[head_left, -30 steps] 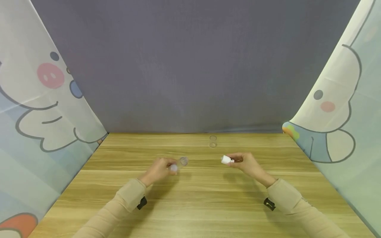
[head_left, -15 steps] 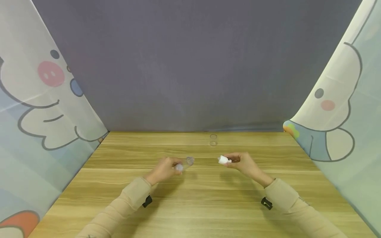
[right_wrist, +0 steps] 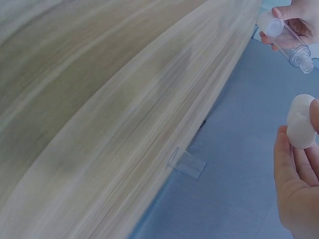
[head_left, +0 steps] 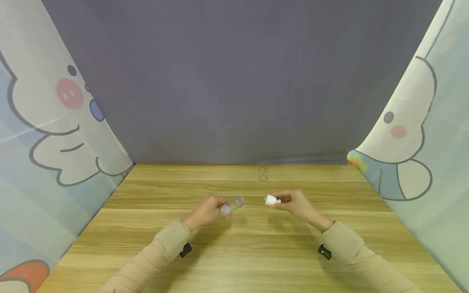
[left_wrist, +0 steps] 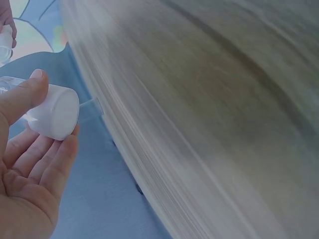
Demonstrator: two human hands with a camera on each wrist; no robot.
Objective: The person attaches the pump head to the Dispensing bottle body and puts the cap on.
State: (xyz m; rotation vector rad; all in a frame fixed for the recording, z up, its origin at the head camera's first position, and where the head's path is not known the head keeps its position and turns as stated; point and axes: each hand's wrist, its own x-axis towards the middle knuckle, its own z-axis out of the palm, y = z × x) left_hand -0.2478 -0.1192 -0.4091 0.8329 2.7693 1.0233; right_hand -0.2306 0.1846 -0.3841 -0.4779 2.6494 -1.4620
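Observation:
My left hand (head_left: 207,211) grips a clear bottle (right_wrist: 289,42) with a white base (left_wrist: 59,112), thumb on one side and fingers underneath. The bottle lies tilted, its open threaded neck (right_wrist: 302,59) pointing toward my right hand. Between thumb and fingers my right hand (head_left: 297,206) pinches a small white pump head (head_left: 271,200), held sideways above the table. A short gap separates pump head and bottle neck. Toward the back of the table stands a clear cylindrical cap (right_wrist: 187,163).
Both hands are over a wood-grain table (head_left: 234,252). A grey curtain (head_left: 234,81) hangs behind its far edge. Cartoon-printed cloths (head_left: 47,162) enclose the left and right sides.
My left hand has carried the bottle to the right, and my right hand has brought the pump head slightly left, so the gap between them has narrowed. The clear cap has stayed put.

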